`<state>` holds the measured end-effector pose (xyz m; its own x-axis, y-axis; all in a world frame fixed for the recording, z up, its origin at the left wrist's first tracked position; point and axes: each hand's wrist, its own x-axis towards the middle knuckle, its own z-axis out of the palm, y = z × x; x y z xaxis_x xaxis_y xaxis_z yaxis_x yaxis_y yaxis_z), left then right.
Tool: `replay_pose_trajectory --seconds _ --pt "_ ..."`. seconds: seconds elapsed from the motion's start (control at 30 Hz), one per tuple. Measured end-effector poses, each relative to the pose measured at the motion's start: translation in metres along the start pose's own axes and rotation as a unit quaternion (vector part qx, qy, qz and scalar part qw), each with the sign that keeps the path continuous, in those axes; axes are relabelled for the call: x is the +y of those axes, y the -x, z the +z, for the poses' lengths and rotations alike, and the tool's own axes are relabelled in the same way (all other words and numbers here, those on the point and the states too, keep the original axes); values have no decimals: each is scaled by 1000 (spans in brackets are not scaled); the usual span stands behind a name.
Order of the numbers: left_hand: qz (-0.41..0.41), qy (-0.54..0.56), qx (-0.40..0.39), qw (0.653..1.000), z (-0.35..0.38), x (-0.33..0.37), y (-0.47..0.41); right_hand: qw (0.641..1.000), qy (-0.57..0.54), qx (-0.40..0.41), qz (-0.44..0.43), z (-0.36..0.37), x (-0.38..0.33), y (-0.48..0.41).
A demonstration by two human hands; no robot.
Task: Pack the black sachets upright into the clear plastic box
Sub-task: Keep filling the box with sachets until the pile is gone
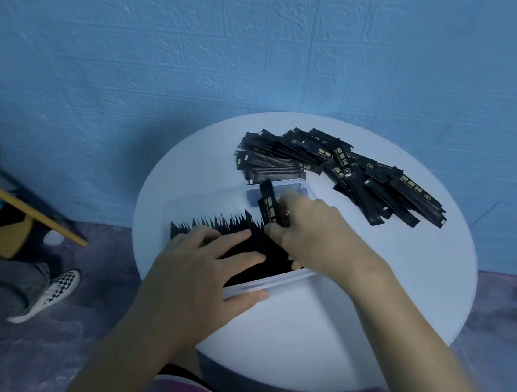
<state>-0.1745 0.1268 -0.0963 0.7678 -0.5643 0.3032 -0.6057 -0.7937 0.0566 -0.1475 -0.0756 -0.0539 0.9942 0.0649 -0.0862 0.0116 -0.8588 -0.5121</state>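
The clear plastic box [284, 184] stands in the middle of the round white table [311, 318]. A long row of black sachets [218, 224] stands upright inside it. My left hand [195, 276] lies flat on top of that row, fingers straight, thumb against the box's near wall. My right hand [312, 231] is over the box's right end and pinches two black sachets [269, 206] upright, their tops sticking up above my fingers. A loose pile of black sachets [344, 171] lies on the table behind and to the right of the box.
A textured blue wall rises right behind the table. Another person's leg and checkered shoe [50, 294] are on the floor at the left, beside a slanted wooden bar [25, 207]. The table's near half is bare white surface.
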Motion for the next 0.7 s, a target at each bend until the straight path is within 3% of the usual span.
replay_pose_trajectory --seconds 0.1,0.3,0.5,0.7 --pt "-1 3 2 1000 0 0 0 998 35 -44 12 6 -5 0" --pt "7 6 12 1000 -1 1 -1 994 -13 -108 22 -2 -2 -2" --pt "8 8 16 1000 0 0 0 994 -5 -113 8 2 0 -3" --pt "11 12 24 1000 -1 1 -1 989 -86 -121 18 2 -1 -2"
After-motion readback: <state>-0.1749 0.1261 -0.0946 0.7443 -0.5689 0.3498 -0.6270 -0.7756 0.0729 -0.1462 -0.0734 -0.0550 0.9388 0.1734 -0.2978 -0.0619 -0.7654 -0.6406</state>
